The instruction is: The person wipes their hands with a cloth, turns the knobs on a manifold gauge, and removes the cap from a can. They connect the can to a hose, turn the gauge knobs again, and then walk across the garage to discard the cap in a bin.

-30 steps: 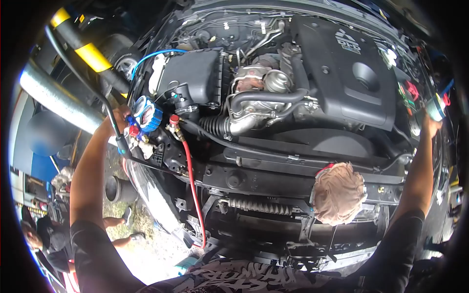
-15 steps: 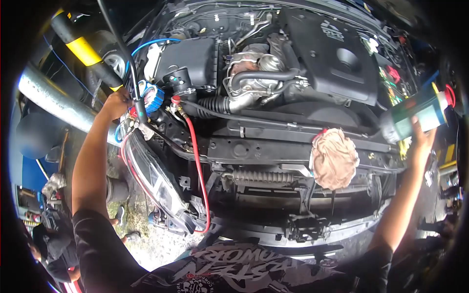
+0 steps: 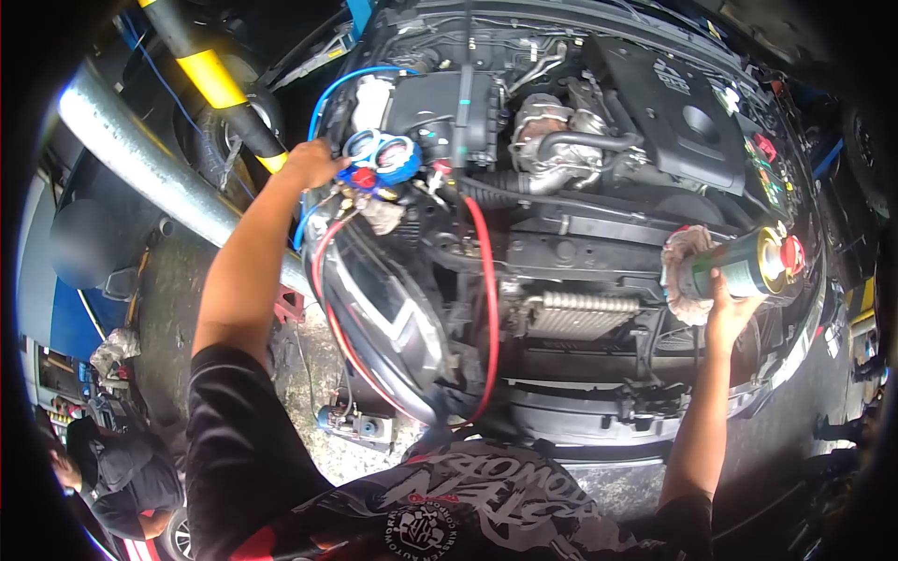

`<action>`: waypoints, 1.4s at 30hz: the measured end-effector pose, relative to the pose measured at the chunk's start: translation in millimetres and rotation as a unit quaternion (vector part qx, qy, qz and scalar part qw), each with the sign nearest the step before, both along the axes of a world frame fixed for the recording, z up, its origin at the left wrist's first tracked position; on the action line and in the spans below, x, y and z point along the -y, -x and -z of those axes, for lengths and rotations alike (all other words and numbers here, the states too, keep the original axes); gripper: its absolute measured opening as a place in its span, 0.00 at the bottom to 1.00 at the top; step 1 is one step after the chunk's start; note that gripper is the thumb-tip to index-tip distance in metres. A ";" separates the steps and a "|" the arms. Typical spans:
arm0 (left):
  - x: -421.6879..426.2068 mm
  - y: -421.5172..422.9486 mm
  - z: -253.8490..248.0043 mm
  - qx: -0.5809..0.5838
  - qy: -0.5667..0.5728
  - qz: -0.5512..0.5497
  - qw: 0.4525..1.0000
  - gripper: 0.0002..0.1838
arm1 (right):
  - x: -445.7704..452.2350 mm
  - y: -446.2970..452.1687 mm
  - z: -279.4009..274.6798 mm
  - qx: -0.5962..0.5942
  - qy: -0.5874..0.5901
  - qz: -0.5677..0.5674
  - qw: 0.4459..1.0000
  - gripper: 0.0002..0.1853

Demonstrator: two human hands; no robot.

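My left hand is closed at the left side of a manifold gauge set, which has two round dials in blue surrounds and a red knob. Exactly what part the fingers grip is hidden. Red hoses hang in loops below the gauges, and a blue hose arches above them. In my right hand is a green metal can with a red cap, lying nearly on its side. Its left end overlaps a bunched beige cloth on the car's front; whether they touch I cannot tell.
The open engine bay holds a black engine cover and an air filter box. A headlight sits below the gauges. A yellow-black post and a metal pipe stand left. Another person is at lower left.
The can in my right hand has moved left across the car's front, from beside the fender to the cloth. My view has shifted; my left hand stays at the gauges.
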State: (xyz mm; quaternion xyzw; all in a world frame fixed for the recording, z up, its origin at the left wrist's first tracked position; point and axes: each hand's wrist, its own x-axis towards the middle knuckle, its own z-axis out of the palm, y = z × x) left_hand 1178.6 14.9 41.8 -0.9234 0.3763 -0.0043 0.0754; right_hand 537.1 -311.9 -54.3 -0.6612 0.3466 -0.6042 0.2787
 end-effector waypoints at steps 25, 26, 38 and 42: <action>-7.2 -13.3 28.4 0.097 0.096 0.225 0.965 0.27 | -11.6 -36.3 -12.3 -0.051 -0.009 0.148 0.988 0.36; -7.4 -15.0 30.2 0.102 0.106 0.234 0.961 0.27 | -12.3 -36.7 -12.2 -0.049 -0.011 0.153 0.987 0.37; -48.3 86.2 -40.0 0.045 0.421 0.281 0.861 0.28 | -109.1 -42.0 -106.0 -0.128 -0.037 -0.073 0.988 0.42; -62.3 224.9 -64.9 0.019 0.456 0.580 0.675 0.32 | -223.0 -61.9 -116.9 -0.214 -0.128 -0.372 0.894 0.60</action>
